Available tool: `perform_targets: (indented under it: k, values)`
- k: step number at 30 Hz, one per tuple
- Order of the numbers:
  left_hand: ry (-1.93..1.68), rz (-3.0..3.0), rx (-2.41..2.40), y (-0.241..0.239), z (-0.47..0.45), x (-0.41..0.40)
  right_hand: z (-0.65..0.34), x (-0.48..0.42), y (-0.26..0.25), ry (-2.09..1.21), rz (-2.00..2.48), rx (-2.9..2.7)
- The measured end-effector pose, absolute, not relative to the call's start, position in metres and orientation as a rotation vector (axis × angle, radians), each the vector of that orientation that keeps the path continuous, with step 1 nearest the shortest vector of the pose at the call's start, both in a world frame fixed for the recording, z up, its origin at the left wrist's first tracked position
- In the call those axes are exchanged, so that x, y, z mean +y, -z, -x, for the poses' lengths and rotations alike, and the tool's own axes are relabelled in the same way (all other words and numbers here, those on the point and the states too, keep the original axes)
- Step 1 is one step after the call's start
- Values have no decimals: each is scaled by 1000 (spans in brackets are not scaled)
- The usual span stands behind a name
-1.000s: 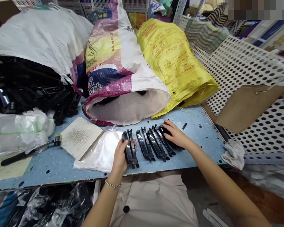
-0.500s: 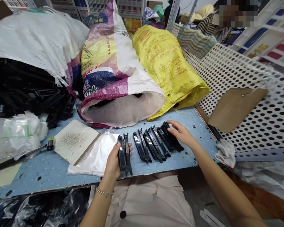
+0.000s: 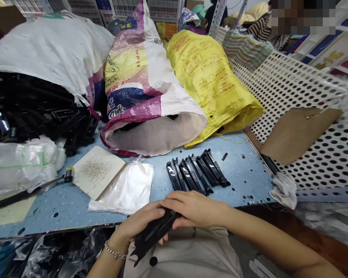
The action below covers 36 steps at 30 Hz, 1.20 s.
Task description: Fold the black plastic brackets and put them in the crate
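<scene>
Black plastic parts [image 3: 155, 233], long and narrow with a forked end, are held tilted over my lap, in front of the table edge. My left hand [image 3: 146, 218] wraps round them from the left. My right hand [image 3: 188, 208] closes over their upper end, its fingers meeting the left hand's. How many parts are in the grip I cannot tell, as both hands cover them. Just beyond my right hand, a row of similar black parts [image 3: 201, 170] lies side by side on the blue table [image 3: 234, 158].
A magenta-and-white woven sack [image 3: 162, 131] and a yellow sack [image 3: 217, 85] lie behind the row. At left are a heap of black parts [image 3: 40, 108], a small hammer [image 3: 46, 184], a square board [image 3: 97, 170] and clear plastic bags [image 3: 127, 189]. A perforated white basket [image 3: 313, 88] stands right.
My left hand has lifted black parts off the table and brought them over my lap. My right hand has left the row's far end and joined it on them.
</scene>
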State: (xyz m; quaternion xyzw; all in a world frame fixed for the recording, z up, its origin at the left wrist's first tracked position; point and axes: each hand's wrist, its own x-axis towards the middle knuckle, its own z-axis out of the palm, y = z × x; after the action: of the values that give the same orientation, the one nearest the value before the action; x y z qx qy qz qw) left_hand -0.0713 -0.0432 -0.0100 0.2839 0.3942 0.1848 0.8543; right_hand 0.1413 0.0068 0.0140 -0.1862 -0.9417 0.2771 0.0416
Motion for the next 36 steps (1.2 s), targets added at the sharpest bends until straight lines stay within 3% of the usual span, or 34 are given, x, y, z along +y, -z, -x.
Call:
perform_targets:
  k: [3,6,8,11,15,20,28,36]
  values:
    - [-373,-675,873,11,79,-43,-149,1,-14,-947,615,-2876]
    - [-619,-941,1257,22,87,-39,-164,-2,-4,-1137,877,-2632]
    - [-798,-1236,1690,35,92,-35,-172,-2,7,-1354,1136,-2164]
    - [-772,-1642,2058,54,98,-29,-172,0,23,-1656,1281,-1336]
    - [-781,-1571,1882,64,111,-18,-152,-1,28,-1872,1116,-807]
    - [-960,-1067,1674,56,127,-12,-120,-1,26,-2027,995,-630]
    - [-1008,-913,1614,50,127,-18,-46,26,34,-2196,755,-162]
    - [-1300,-873,1595,65,129,-21,-31,34,39,-2191,766,-208]
